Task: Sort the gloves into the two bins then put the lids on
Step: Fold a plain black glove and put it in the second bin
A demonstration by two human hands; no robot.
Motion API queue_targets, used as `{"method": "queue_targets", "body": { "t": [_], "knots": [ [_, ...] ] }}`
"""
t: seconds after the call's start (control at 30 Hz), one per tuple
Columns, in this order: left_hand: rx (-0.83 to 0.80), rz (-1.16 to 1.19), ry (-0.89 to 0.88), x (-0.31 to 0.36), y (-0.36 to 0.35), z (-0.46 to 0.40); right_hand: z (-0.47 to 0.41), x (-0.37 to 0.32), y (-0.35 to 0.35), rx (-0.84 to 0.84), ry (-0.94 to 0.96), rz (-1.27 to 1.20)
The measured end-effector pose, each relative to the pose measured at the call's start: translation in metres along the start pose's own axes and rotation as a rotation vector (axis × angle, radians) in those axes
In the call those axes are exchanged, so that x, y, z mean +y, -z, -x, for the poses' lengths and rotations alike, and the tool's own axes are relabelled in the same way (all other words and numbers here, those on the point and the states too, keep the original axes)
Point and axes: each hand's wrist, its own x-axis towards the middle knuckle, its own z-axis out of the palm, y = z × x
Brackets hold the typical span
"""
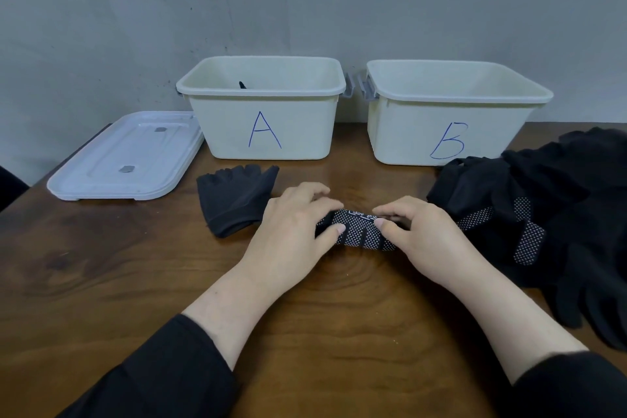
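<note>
Two cream bins stand open at the back of the table: bin A (268,92) on the left, with a bit of black glove showing inside, and bin B (441,95) on the right. In the middle of the table, a black glove with white grip dots (361,231) is pinched at its ends by my left hand (295,217) and my right hand (417,227). A black fingerless glove (234,197) lies flat to the left of my hands. A heap of black gloves (559,214) is piled at the right.
A white lid (129,159) lies flat at the table's left back corner, beside bin A. The grey wall stands right behind the bins. Brown wooden table surface (118,265) stretches to the left and in front of my arms.
</note>
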Motion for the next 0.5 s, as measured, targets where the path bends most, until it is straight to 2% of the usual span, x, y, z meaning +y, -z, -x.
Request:
{"method": "queue_targets", "body": {
  "t": [0.2,0.5],
  "knots": [
    [-0.147,-0.131,-0.002,0.002,-0.007,0.000,-0.014,-0.016,0.011,-0.152,-0.045,0.059],
    [-0.158,-0.159,-0.026,0.000,-0.007,0.001,-0.063,-0.054,0.031,-0.577,-0.063,0.269]
  ]
}}
